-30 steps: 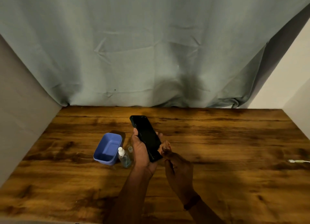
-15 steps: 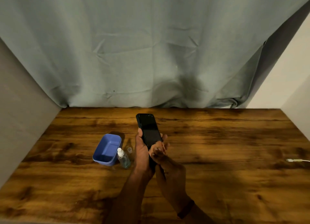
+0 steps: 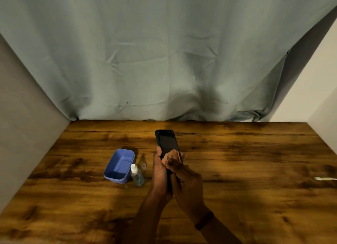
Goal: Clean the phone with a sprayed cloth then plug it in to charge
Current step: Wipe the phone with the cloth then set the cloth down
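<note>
My left hand [image 3: 160, 172] grips a black phone [image 3: 167, 143] from the left side, holding it upright and tilted above the wooden table [image 3: 246, 161], screen toward me. My right hand [image 3: 186, 181] lies over the phone's lower half, its fingertips pinched on a small brownish cloth [image 3: 172, 154] pressed against the screen. The phone's bottom end is hidden between both hands. A small clear spray bottle [image 3: 137, 175] with a white nozzle stands left of my hands, its clear cap [image 3: 143, 166] beside it. A white charging cable end [image 3: 325, 178] lies at the table's far right edge.
A blue plastic tub [image 3: 119, 166] sits open just left of the spray bottle. A grey-green curtain [image 3: 164, 61] hangs along the table's back edge, with walls on the left and right sides.
The phone has turned from a leftward slant to nearly straight up. My right hand has moved from beside the phone's lower edge up onto the screen with the cloth.
</note>
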